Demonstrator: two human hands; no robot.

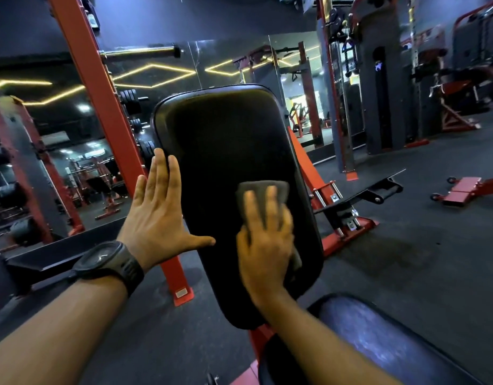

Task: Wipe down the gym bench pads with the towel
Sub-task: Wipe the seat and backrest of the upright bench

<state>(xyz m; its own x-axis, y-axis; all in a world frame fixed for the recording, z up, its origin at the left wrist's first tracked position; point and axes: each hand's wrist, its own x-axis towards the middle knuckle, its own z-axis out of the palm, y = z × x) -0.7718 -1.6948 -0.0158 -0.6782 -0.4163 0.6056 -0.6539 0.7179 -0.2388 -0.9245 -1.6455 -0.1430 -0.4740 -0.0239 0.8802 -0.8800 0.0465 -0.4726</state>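
Observation:
A black padded backrest (225, 140) of a gym bench tilts upward in the middle of the head view. My right hand (266, 240) presses a folded grey towel (270, 190) flat against the pad's lower right part, fingers straight and blurred. My left hand (159, 215), with a black watch on the wrist, lies flat with spread fingers against the pad's left edge, thumb pointing right across it. The bench's seat pad (378, 337) shows at the bottom right, under my right forearm.
A red rack upright (100, 107) stands just left of the backrest, bolted to the dark rubber floor. The bench's red frame (337, 218) runs off to the right. Mirrors, weight plates and other red machines line the back; a red wheeled base (462, 190) lies far right.

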